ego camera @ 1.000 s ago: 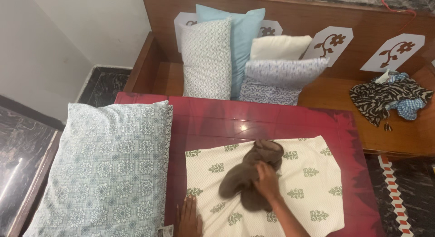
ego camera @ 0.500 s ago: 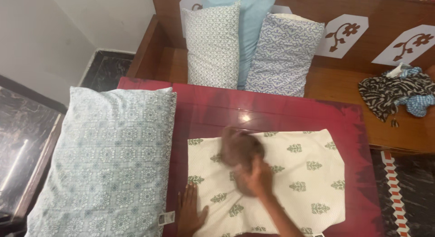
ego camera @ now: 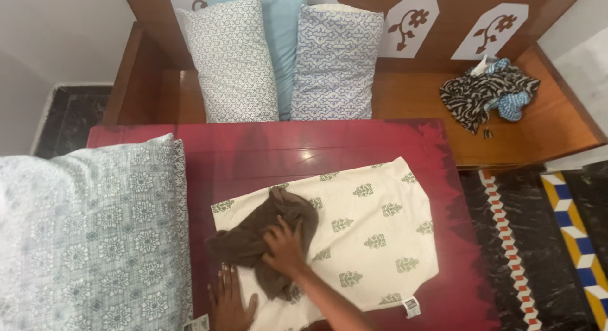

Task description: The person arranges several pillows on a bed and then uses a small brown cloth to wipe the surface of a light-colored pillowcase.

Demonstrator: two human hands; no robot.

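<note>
A cream pillow cover (ego camera: 373,229) with green motifs lies flat on the glossy red table (ego camera: 304,147). A crumpled brown cloth (ego camera: 253,239) rests on its left part. My right hand (ego camera: 285,247) presses on the brown cloth, fingers gripping it. My left hand (ego camera: 229,302) lies flat with fingers spread on the near left corner of the cover, just below the cloth. A large pale blue patterned pillow (ego camera: 88,242) lies on the table's left side, beside my left hand.
Behind the table a wooden bench (ego camera: 418,103) holds three upright pillows: a white patterned pillow (ego camera: 228,58), a light blue pillow (ego camera: 282,27) and a blue-and-white pillow (ego camera: 335,58). A heap of striped and checked fabric (ego camera: 487,93) lies at the bench's right. Dark patterned floor (ego camera: 544,242) lies right.
My right hand dragged the brown cloth leftward across the cover to its left edge. The view shifted right and tilted; my left hand stayed pressed on the cover's corner.
</note>
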